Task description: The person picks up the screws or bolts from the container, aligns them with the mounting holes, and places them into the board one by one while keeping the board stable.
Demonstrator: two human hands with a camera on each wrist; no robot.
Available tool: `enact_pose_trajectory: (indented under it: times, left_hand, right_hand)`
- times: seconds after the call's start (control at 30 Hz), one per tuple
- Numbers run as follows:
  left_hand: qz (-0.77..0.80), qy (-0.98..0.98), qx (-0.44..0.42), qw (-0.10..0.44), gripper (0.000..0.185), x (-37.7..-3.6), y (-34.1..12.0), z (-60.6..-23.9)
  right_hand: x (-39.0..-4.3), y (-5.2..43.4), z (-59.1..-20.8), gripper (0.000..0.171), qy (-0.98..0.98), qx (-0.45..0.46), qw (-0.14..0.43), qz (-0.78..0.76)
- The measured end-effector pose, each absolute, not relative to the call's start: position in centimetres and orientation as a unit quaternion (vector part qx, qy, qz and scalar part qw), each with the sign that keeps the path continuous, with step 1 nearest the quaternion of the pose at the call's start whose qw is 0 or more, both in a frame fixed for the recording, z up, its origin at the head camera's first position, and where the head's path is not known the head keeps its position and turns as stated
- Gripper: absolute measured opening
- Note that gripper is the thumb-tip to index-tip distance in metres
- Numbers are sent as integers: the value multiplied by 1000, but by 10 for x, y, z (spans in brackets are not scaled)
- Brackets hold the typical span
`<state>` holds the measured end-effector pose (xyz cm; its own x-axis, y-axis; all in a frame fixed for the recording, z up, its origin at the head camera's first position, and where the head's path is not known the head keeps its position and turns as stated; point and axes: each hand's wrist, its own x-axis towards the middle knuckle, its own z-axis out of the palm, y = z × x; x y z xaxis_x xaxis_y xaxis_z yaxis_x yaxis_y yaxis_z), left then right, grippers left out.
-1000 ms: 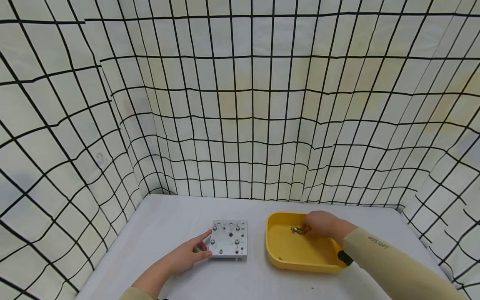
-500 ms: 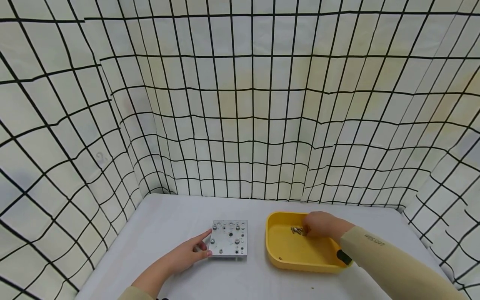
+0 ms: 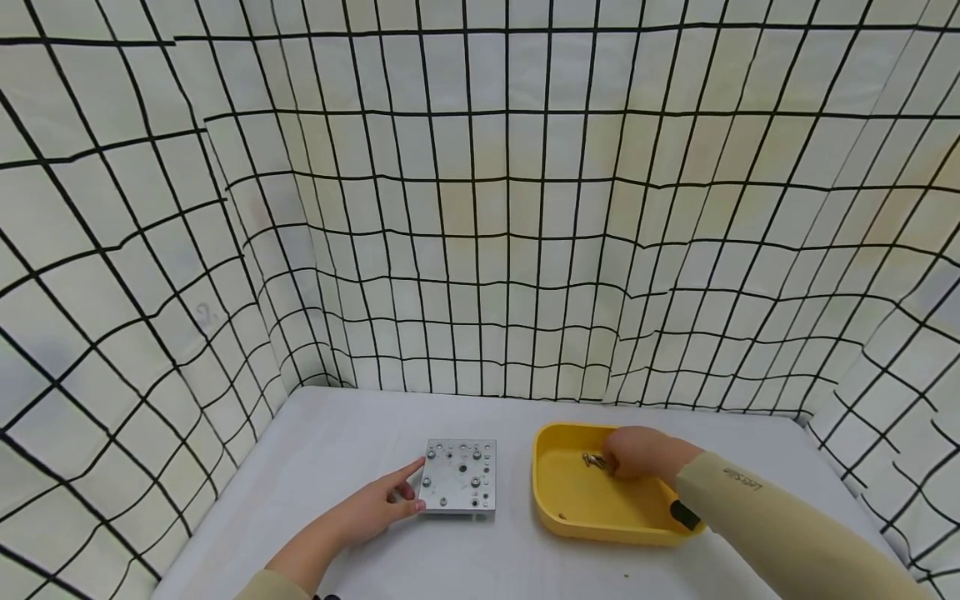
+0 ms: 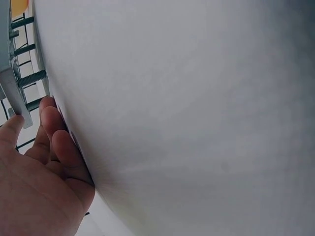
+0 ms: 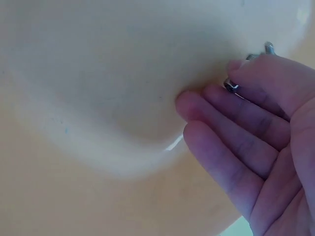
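A square metal plate (image 3: 459, 487) with holes and several bolts stands on the white table, raised on threaded bolt ends (image 4: 32, 77) visible in the left wrist view. My left hand (image 3: 375, 507) lies at its left side, index finger and thumb touching that edge; the other fingers bend beside the bolt ends. My right hand (image 3: 641, 452) reaches into the yellow tray (image 3: 542, 510), fingers bent at a small pile of bolts (image 3: 592, 460). In the right wrist view a shiny bolt (image 5: 230, 85) shows between thumb and index finger, while the remaining fingers curve loosely over the tray floor.
One small piece (image 3: 562, 517) lies in the tray's near left corner. A tiny speck (image 3: 626, 576) rests on the white table (image 3: 360, 425) in front of the tray. White walls with a black grid (image 3: 480, 250) enclose the back and sides.
My right hand shifts slightly within the tray, its fingers working at the bolts, and the forearm moves a little to the left. The left hand and plate stay in place.
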<state>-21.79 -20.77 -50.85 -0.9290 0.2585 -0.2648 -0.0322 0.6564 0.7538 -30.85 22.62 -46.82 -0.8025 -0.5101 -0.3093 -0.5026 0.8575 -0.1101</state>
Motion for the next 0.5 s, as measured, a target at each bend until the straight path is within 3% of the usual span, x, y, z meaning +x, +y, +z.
enact_pose_trajectory:
  times: [0.5]
  left_hand:
    - [403, 895, 56, 182, 82, -222, -207, -512]
  right_hand:
    - [-305, 239, -454, 17, 954, -235, 154, -106]
